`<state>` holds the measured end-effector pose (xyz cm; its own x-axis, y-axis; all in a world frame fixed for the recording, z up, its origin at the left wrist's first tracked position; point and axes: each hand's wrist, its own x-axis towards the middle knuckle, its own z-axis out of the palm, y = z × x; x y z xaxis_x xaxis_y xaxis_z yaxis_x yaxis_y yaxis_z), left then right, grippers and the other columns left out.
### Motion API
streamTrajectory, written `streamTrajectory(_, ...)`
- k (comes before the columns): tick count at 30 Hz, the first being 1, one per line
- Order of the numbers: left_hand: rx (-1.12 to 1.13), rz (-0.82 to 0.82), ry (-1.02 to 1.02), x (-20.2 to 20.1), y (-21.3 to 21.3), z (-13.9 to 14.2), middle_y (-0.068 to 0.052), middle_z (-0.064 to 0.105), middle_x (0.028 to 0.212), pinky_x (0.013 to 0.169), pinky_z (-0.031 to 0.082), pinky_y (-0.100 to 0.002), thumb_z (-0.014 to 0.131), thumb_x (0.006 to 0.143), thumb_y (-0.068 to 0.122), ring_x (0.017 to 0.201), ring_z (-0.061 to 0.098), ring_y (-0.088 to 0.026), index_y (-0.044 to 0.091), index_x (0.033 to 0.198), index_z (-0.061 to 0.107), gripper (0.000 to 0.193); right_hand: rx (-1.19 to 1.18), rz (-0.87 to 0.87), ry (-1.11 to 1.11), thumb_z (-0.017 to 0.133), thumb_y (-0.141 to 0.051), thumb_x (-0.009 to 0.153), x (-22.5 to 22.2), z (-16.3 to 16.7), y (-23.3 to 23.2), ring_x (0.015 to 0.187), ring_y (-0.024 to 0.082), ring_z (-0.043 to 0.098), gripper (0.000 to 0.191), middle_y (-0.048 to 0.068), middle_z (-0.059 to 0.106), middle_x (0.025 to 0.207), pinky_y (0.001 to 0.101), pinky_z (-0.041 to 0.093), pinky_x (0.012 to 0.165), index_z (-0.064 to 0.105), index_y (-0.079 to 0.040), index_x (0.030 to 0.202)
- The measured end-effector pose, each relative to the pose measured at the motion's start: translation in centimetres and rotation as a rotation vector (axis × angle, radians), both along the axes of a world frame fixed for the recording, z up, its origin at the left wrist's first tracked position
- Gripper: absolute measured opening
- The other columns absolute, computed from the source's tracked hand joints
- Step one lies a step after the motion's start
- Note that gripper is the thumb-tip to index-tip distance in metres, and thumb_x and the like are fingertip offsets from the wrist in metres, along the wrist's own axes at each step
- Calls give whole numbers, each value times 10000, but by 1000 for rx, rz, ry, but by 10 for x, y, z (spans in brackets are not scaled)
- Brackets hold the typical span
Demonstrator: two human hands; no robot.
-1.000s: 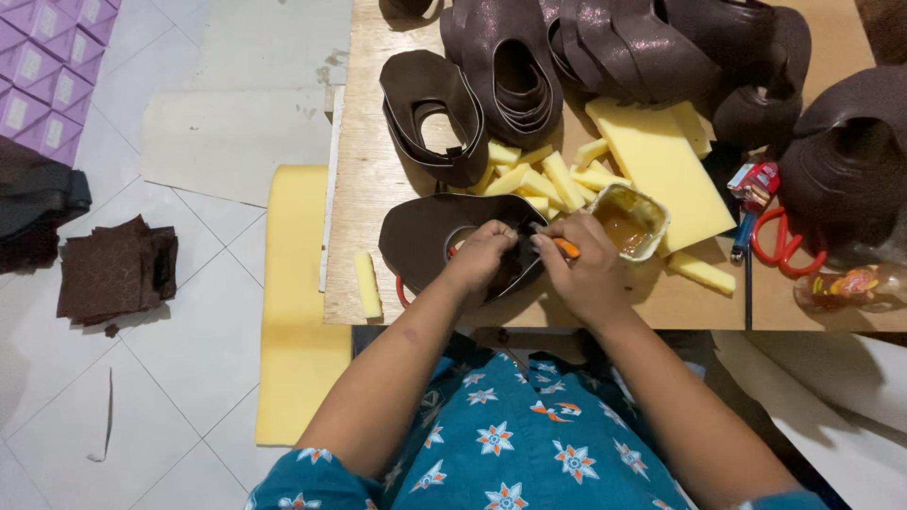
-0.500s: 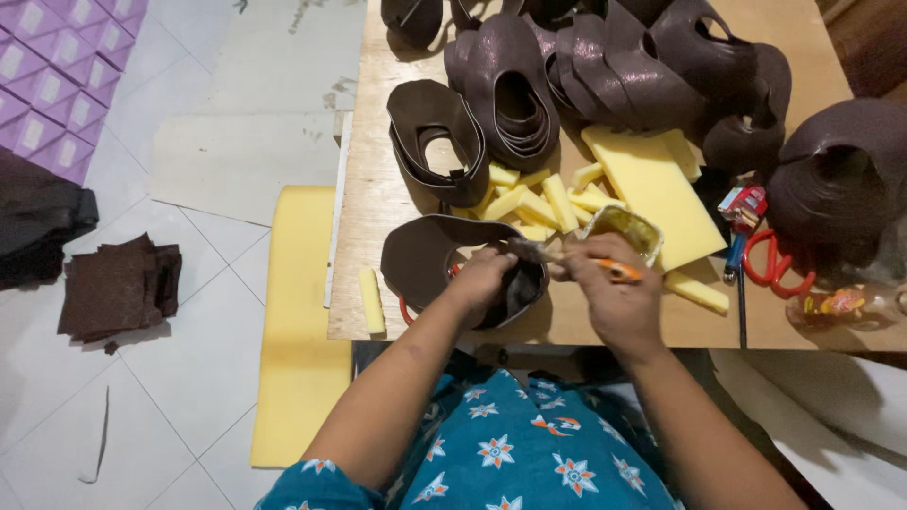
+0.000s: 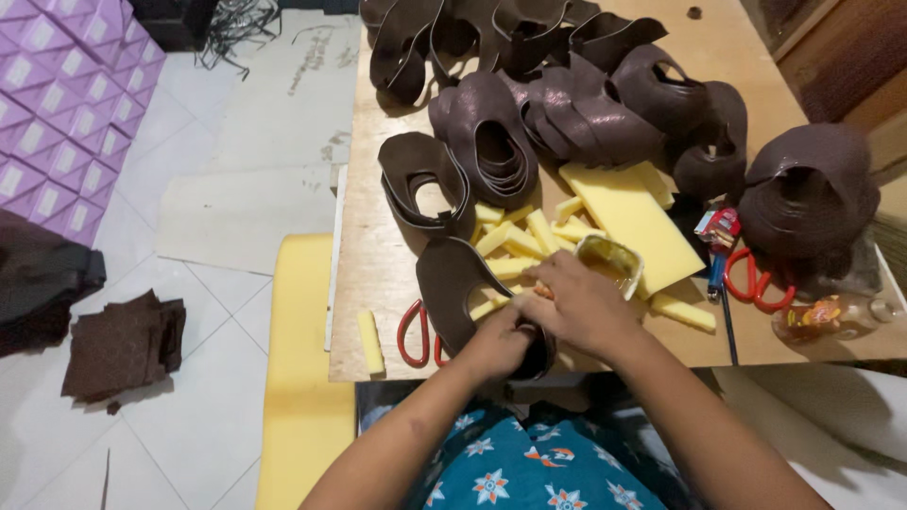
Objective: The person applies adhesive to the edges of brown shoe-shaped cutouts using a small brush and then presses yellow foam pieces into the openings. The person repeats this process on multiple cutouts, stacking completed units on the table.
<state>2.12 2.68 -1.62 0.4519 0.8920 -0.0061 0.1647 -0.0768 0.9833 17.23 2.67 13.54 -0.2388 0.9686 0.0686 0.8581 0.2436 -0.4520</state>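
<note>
The brown leather cutout [image 3: 453, 293] lies at the table's [image 3: 378, 283] near edge, the left hand [image 3: 501, 345] gripping its lower end. The right hand [image 3: 576, 302], earlier at the small tin [image 3: 612, 260], now presses over it with fingers curled; yellow foam strips [image 3: 515, 236] lie beside.

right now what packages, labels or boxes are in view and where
Stack of purple patterned boxes: floor, far left, square lilac faces.
Small red-and-blue printed packet: table, right of the yellow foam sheet.
Clear plastic bottle with orange-red label: lying on its side, table's right edge.
</note>
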Motion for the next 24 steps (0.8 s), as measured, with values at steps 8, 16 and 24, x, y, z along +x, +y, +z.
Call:
streamTrajectory(8,-83,-21,82,-6,-18,56,-190,695,971,861,540,-382,582,975,224,932,684,-315,20,1080,601,231,-155,-61,-178,694,-282,814,19,-39,20,932,309,711,262,100,745,999,448,550,835,757,-163,1039)
streamTrajectory(16,787,206,-33,-23,-26,98,-262,506,1412,1061,468,-443,572,989,219,1218,584,-431,11,1251,480,347,108,-365,378,714,-211,869,101,15,58,805,177,728,248,84,770,936,338,567,764,762,-68,1066)
streamTrajectory(24,42,-19,470,-4,17,60,-152,692,1129,880,529,-451,586,1005,345,1034,680,-370,97,1278,567,370,186,-836,700,706,-115,944,188,66,151,527,80,551,117,29,649,846,240,458,450,637,-70,1027)
